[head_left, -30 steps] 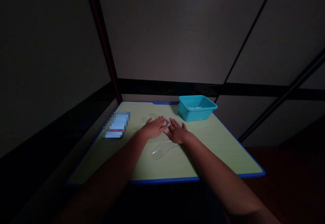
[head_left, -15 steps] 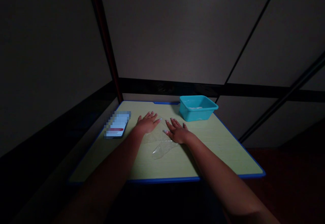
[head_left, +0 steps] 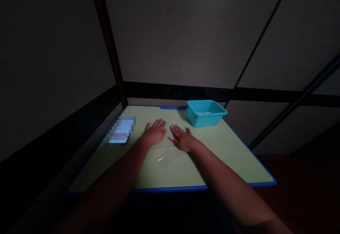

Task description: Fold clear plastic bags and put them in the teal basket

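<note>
A clear, thin plastic sheet or bag (head_left: 170,156) lies on the table, its near end crumpled and shiny. My left hand (head_left: 155,133) rests palm down on its left part, fingers stretched forward. Just to the right, my right hand (head_left: 183,138) presses flat on the plastic too, thumb apart from the fingers. Between the two hands is a narrow gap where some of the clear film shows. Much of the plastic is hidden under the palms, and its outline is hard to make out against the tabletop.
The pale table (head_left: 225,159) has a blue edge. At its back right stands a turquoise plastic basket (head_left: 207,120) with something whitish or clear inside. A phone (head_left: 122,131), partly blurred out, lies at the left edge. Dark panelled walls (head_left: 175,43) rise behind the table.
My right hand has shifted slightly left, its fingers now closer together. The left hand's fingers have also drawn a little closer. The plastic stays flat under both.
</note>
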Available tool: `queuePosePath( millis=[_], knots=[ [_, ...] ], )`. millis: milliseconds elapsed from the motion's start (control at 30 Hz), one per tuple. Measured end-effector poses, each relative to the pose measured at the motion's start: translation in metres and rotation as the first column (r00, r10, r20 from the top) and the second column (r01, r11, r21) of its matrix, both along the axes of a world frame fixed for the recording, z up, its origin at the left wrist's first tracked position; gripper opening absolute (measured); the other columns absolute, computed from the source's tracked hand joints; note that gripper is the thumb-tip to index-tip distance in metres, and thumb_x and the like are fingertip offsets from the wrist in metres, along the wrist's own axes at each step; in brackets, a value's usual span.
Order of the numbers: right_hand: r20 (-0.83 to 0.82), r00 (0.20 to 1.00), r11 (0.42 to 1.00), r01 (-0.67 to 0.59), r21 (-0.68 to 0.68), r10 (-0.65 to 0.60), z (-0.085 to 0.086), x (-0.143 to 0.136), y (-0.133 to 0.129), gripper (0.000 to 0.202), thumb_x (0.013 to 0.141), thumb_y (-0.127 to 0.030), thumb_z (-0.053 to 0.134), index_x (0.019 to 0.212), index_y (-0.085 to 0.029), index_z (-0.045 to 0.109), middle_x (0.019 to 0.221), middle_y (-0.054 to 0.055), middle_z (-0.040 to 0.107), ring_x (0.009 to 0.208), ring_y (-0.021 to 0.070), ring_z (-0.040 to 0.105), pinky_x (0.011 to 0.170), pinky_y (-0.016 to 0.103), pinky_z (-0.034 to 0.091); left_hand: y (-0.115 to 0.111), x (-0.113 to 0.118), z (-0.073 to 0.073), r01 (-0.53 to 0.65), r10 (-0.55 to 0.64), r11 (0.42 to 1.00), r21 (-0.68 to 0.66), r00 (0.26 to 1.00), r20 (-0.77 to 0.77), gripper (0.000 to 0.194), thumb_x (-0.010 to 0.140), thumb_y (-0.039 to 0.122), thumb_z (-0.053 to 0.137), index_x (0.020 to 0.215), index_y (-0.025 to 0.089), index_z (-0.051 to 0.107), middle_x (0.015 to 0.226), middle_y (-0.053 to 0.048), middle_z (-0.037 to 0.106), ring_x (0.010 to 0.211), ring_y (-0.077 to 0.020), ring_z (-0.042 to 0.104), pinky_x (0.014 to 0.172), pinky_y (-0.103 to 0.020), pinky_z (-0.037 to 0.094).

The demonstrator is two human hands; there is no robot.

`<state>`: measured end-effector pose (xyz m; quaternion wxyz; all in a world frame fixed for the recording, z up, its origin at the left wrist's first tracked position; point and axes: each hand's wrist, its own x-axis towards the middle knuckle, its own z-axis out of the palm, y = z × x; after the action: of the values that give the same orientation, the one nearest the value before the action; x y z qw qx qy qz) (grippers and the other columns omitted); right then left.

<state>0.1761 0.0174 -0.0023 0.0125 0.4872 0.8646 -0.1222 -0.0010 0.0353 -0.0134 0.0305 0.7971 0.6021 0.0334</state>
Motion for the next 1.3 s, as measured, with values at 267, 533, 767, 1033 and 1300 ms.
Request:
queuePosePath(
  millis=[267, 533, 767, 1033, 1300],
  knots=[
    [0.061, 0.99, 0.988, 0.133, -0.082, -0.128, 0.008, 0.005, 0.0, 0.066, 0.088, -0.059, 0.018, 0.145, -0.03, 0.002, 0.152, 0.001, -0.006, 0.137, 0.0299, -0.009, 0.102, 0.063, 0.005, 0.001, -0.002, -0.003, -0.029, 0.029, 0.998, -0.056, 1.0, -0.004, 0.062, 0.091, 0.052, 0.016, 0.144, 0.021, 0.016, 0.151, -0.006, 0.009, 0.139, -0.022, 0.004, 0.106, -0.057, 0.013],
    [0.124, 0.968, 0.96, 0.235, -0.15, -0.217, 0.016, 0.01, 0.0, 0.067, 0.087, -0.063, 0.018, 0.144, -0.034, -0.001, 0.152, 0.001, -0.009, 0.136, 0.0324, -0.011, 0.103, 0.06, 0.005, 0.002, -0.001, -0.003, -0.038, 0.037, 0.997, -0.073, 0.999, -0.004, 0.065, 0.089, 0.056, 0.013, 0.144, 0.022, 0.015, 0.152, -0.005, 0.008, 0.139, -0.0225, 0.003, 0.106, -0.057, 0.013],
    [0.13, 0.971, 0.964, 0.219, -0.151, -0.2, 0.015, 0.012, 0.002, 0.073, 0.085, -0.064, 0.022, 0.144, -0.03, -0.005, 0.152, 0.001, -0.01, 0.136, 0.0326, -0.012, 0.103, 0.062, 0.006, -0.003, 0.0, 0.0, -0.063, 0.063, 0.998, -0.018, 0.998, 0.008, 0.064, 0.09, 0.055, 0.015, 0.144, 0.02, 0.018, 0.151, -0.008, 0.011, 0.139, -0.024, 0.005, 0.105, -0.059, 0.011],
    [0.146, 0.968, 0.969, 0.219, -0.114, -0.202, 0.012, 0.015, 0.006, 0.067, 0.091, -0.037, 0.029, 0.145, -0.023, -0.009, 0.152, 0.003, -0.008, 0.137, 0.029, -0.005, 0.104, 0.058, 0.012, -0.038, 0.038, 0.009, 0.186, -0.184, 0.982, -0.017, 0.979, 0.088, 0.066, 0.089, 0.059, 0.008, 0.145, 0.024, 0.012, 0.152, -0.003, 0.008, 0.139, -0.0223, 0.004, 0.108, -0.054, 0.009],
    [0.187, 0.961, 0.97, 0.225, -0.087, -0.206, 0.012, 0.015, 0.007, 0.065, 0.092, -0.029, 0.029, 0.145, -0.02, -0.008, 0.152, 0.004, -0.005, 0.138, 0.0265, -0.003, 0.107, 0.053, 0.011, -0.043, 0.042, 0.004, 0.168, -0.161, 0.979, -0.116, 0.985, 0.066, 0.075, 0.085, 0.065, 0.009, 0.145, 0.019, 0.012, 0.151, -0.006, 0.006, 0.139, -0.0242, 0.003, 0.107, -0.058, 0.009]
  ],
)
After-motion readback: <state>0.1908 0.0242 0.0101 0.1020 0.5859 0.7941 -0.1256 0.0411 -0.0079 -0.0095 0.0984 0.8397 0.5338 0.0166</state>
